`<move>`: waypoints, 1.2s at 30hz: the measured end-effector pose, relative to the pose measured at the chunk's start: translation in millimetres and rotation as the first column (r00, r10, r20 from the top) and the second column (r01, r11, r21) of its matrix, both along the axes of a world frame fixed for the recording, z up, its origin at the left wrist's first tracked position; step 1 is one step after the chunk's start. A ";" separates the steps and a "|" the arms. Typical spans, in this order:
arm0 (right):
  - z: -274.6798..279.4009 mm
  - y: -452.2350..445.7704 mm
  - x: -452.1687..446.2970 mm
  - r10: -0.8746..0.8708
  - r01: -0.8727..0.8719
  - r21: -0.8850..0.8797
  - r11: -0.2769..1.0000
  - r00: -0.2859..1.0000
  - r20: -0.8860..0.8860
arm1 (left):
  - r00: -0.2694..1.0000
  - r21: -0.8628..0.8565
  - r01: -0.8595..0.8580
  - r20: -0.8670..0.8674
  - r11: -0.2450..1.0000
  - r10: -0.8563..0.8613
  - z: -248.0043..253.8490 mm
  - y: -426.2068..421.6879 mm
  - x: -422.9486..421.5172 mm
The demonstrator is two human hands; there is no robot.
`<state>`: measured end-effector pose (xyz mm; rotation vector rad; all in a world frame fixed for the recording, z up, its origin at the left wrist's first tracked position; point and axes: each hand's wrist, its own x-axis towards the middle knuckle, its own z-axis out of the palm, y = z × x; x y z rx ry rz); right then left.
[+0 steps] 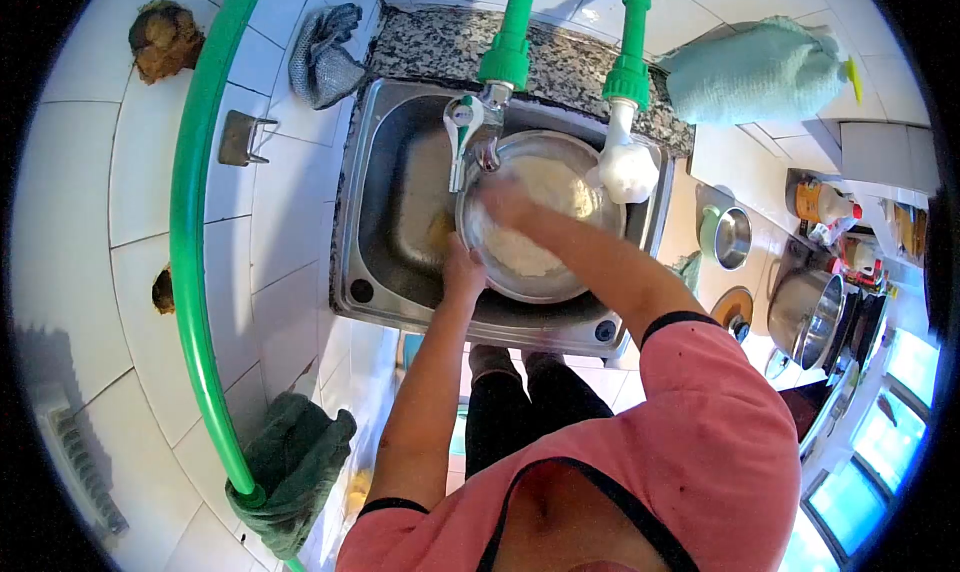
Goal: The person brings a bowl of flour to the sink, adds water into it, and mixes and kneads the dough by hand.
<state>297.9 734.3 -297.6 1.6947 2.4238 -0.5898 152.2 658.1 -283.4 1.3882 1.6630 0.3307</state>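
Observation:
A round metal basin (605, 234) with whitish, cloudy contents rests over the right part of the steel sink (400, 187). At the basin's lower left rim is my left hand (463, 270), its fingers wrapped round the edge. My right hand (505, 200) is over the basin's upper left side, below the tap (488, 152), and smeared by motion, so its fingers cannot be made out. Whether water runs from the tap is not clear.
Green pipes (510, 42) come down to the taps. A second outlet wrapped in white (628, 172) hangs over the basin's right rim. Pots (800, 317) stand on the right counter. Cloths hang on the walls. A thick green pipe (188, 222) runs along the left.

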 end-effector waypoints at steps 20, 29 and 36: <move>-23.5 -35.0 50.4 0.037 -0.073 -0.168 0.983 0.977 -0.209 | 0.998 0.060 0.056 0.016 0.997 -0.057 6.7 4.5 -0.8; -37.8 -148.7 44.7 -0.213 0.224 -0.359 0.906 0.975 0.069 | 0.998 0.128 0.061 -0.032 0.990 -0.057 -1.0 2.0 -2.0; -44.3 -50.2 59.4 -0.198 0.168 -0.244 0.955 0.974 -0.106 | 0.999 0.086 0.035 -0.019 0.996 -0.033 -6.6 1.3 -4.0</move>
